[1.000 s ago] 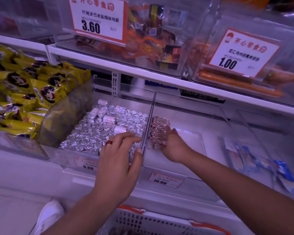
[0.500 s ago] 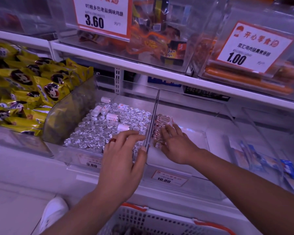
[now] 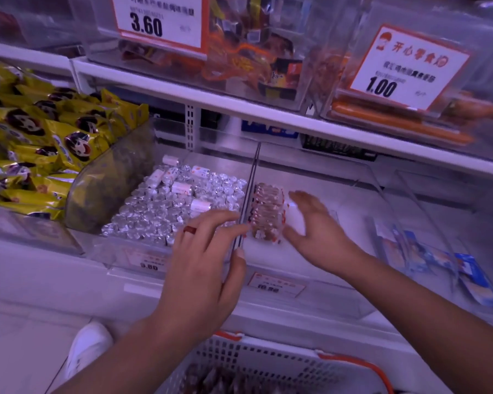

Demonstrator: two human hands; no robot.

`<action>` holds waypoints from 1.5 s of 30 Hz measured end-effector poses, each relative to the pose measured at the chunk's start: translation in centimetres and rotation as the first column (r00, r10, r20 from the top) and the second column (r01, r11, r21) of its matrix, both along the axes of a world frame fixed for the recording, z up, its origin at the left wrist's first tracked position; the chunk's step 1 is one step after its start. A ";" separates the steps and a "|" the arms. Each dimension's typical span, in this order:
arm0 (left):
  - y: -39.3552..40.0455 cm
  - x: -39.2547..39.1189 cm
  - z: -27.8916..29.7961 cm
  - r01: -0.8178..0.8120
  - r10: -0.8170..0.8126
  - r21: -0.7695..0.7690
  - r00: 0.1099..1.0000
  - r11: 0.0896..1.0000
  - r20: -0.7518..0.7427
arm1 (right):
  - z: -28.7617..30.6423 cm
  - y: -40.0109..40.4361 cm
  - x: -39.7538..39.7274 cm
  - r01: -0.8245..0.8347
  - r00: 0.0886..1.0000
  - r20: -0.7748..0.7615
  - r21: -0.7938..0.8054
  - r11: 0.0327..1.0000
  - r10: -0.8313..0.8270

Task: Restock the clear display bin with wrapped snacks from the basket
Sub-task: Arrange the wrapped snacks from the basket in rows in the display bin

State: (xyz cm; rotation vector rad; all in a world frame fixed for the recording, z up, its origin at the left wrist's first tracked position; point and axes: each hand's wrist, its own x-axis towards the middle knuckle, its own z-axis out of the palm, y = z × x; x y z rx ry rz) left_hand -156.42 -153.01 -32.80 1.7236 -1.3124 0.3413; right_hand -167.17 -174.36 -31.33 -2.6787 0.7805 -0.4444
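Both hands stay spread: my left hand (image 3: 202, 268) rests on the clear display bin (image 3: 310, 291)'s left wall, my right hand (image 3: 316, 231) hovers beside one row of wrapped snacks (image 3: 268, 211) against that wall; bare floor stretches rightward.

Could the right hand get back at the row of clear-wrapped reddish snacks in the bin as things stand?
Probably yes. The right hand hangs open just beside the row of clear-wrapped reddish snacks, inside the same open-topped clear plastic bin, with nothing between them.
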 end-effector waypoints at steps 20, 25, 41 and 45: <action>5.7 -9.0 -28.9 0.088 -0.241 0.996 0.967 0.030 -0.078 | -31.4 12.2 -22.4 0.316 0.721 -0.693 0.361 0.877 0.025; 5.2 -15.9 -31.3 0.201 -0.357 0.973 0.922 0.111 -0.150 | -35.5 14.8 -19.1 0.205 0.683 -0.714 0.388 0.899 0.153; 7.1 -14.0 -33.1 0.412 -0.206 0.910 0.888 -0.045 -0.412 | -33.4 16.7 -20.1 0.155 0.664 -0.624 0.653 0.741 0.412; 4.8 -10.7 -30.4 0.570 0.096 0.821 0.816 0.028 -0.570 | -30.0 14.1 -18.2 0.248 0.793 -0.515 0.760 0.601 0.324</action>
